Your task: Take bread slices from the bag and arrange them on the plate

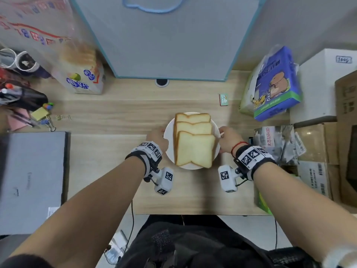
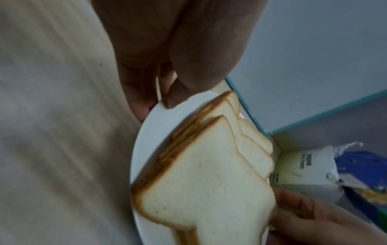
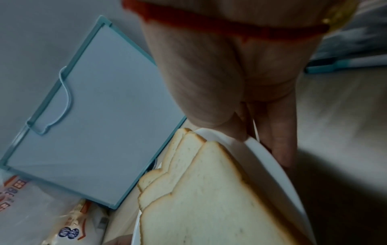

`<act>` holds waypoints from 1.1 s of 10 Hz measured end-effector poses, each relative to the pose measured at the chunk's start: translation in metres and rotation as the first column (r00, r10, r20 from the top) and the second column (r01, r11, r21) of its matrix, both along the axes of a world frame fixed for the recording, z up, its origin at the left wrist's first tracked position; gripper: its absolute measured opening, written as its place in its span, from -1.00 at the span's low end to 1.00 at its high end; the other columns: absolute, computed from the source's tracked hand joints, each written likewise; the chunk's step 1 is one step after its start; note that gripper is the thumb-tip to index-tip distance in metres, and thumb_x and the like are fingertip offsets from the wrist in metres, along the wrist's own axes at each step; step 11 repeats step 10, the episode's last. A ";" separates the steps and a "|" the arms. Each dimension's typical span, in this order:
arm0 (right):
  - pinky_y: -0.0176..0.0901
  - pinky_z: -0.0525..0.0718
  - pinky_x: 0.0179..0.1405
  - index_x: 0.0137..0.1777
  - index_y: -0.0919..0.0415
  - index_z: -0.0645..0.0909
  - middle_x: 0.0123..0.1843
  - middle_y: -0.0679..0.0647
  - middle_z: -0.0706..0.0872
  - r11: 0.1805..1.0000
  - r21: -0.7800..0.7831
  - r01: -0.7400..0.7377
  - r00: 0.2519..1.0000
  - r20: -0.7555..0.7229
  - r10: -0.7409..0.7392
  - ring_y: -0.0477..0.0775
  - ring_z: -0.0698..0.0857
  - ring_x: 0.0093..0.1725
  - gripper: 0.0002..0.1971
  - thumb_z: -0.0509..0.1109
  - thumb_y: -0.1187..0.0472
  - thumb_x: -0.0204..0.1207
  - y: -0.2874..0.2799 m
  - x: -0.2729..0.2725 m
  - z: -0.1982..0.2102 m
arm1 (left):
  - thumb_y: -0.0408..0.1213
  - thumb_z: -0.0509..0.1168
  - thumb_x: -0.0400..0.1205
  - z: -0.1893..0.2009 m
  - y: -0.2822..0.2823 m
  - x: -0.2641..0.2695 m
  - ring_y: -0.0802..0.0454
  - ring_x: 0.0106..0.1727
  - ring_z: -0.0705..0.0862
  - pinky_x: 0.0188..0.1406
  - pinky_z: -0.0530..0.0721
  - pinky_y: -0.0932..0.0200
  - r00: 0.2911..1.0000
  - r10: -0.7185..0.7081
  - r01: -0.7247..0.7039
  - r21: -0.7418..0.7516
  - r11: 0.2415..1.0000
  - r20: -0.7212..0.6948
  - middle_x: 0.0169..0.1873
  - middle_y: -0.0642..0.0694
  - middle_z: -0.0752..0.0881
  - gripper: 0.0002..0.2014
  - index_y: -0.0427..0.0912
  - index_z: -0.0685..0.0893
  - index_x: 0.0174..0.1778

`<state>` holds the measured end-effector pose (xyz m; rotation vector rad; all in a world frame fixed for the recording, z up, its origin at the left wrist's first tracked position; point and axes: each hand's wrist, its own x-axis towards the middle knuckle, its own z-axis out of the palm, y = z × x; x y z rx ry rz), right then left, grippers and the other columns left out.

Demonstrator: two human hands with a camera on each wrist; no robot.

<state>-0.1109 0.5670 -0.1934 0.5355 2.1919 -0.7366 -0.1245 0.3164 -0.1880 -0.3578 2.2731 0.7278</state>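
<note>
Three bread slices (image 1: 194,140) lie overlapping in a row on the white plate (image 1: 169,135) at the middle of the wooden desk. My left hand (image 1: 158,139) pinches the plate's left rim (image 2: 155,114), thumb on top and fingers under. My right hand (image 1: 227,138) pinches the right rim (image 3: 259,154) the same way. The nearest slice (image 2: 201,190) overhangs the plate's near edge. The clear bread bag (image 1: 77,72) with more slices stands at the back left.
A grey board with a teal frame (image 1: 166,35) stands upright behind the plate. A blue and green packet (image 1: 270,88) and cardboard boxes (image 1: 328,132) crowd the right side. A laptop (image 1: 32,178) lies at the left, with pens and clips (image 1: 25,105) behind it.
</note>
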 end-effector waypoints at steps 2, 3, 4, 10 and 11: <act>0.19 0.76 0.13 0.21 0.15 0.60 0.14 0.24 0.76 0.999 0.044 -0.013 0.991 -0.131 0.019 0.33 0.73 0.15 -0.64 0.25 0.36 0.42 -0.018 -0.076 0.008 | -0.45 0.20 0.51 0.007 -0.012 -0.068 -0.23 0.20 0.69 0.17 0.72 -0.07 0.978 0.179 -0.171 0.075 0.982 -0.111 0.21 -0.17 0.73 -0.55 -0.12 0.54 0.33; 0.21 0.76 0.11 0.21 0.17 0.59 0.14 0.26 0.75 0.998 0.067 -0.012 0.988 -0.156 0.023 0.35 0.71 0.14 -0.62 0.19 0.38 0.42 -0.026 -0.105 0.006 | -0.45 0.19 0.52 0.005 -0.017 -0.095 -0.20 0.25 0.67 0.25 0.69 -0.06 0.981 0.169 -0.159 0.101 0.982 -0.094 0.26 -0.16 0.70 -0.50 -0.11 0.49 0.41; 0.14 0.72 0.15 0.24 0.20 0.59 0.17 0.25 0.75 0.996 0.089 -0.021 0.989 -0.147 0.034 0.34 0.70 0.17 -0.61 0.18 0.40 0.43 -0.031 -0.121 0.001 | -0.45 0.18 0.51 -0.002 -0.021 -0.110 -0.21 0.31 0.64 0.29 0.65 -0.03 0.989 0.131 -0.125 0.096 0.988 -0.061 0.31 -0.14 0.68 -0.43 -0.09 0.44 0.49; 0.13 0.72 0.19 0.31 0.08 0.58 0.17 0.19 0.74 0.991 -0.067 0.120 0.977 -0.167 -0.129 0.26 0.74 0.08 -0.63 0.20 0.24 0.52 -0.014 -0.090 0.016 | -0.35 0.31 0.60 0.019 -0.038 -0.072 -0.05 0.03 0.67 -0.03 0.60 0.12 0.962 0.238 -0.213 0.176 0.961 -0.135 0.09 -0.12 0.73 -0.59 -0.12 0.54 0.40; 0.13 0.72 0.19 0.31 0.08 0.58 0.17 0.19 0.74 0.991 -0.067 0.120 0.977 -0.167 -0.129 0.26 0.74 0.08 -0.63 0.20 0.24 0.52 -0.014 -0.090 0.016 | -0.35 0.31 0.60 0.019 -0.038 -0.072 -0.05 0.03 0.67 -0.03 0.60 0.12 0.962 0.238 -0.213 0.176 0.961 -0.135 0.09 -0.12 0.73 -0.59 -0.12 0.54 0.40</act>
